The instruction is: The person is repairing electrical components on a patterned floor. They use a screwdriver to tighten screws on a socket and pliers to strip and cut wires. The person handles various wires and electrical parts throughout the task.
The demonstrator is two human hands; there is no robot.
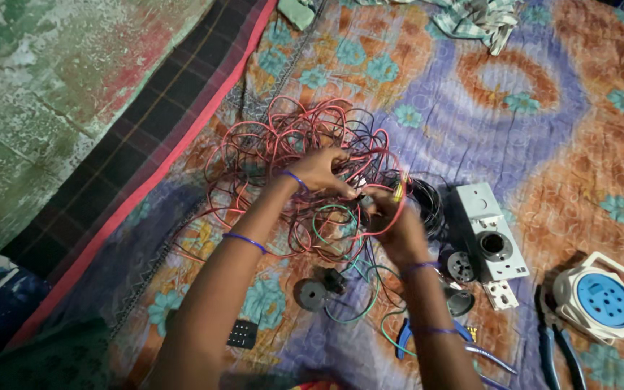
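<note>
1. While both hands meet over the tangle of wires (305,155), the left hand (323,170) pinches strands, grip closed.
2. Touching it, the right hand (391,224) closes on wire ends.
3. Just right of this grip lies a white switch plate (489,231); pliers (427,339) rest below.

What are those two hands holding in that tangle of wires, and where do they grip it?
Both the left hand and the right hand pinch strands of the tangled red and dark wires near the tangle's right edge; the exact strand cannot be told.
</note>
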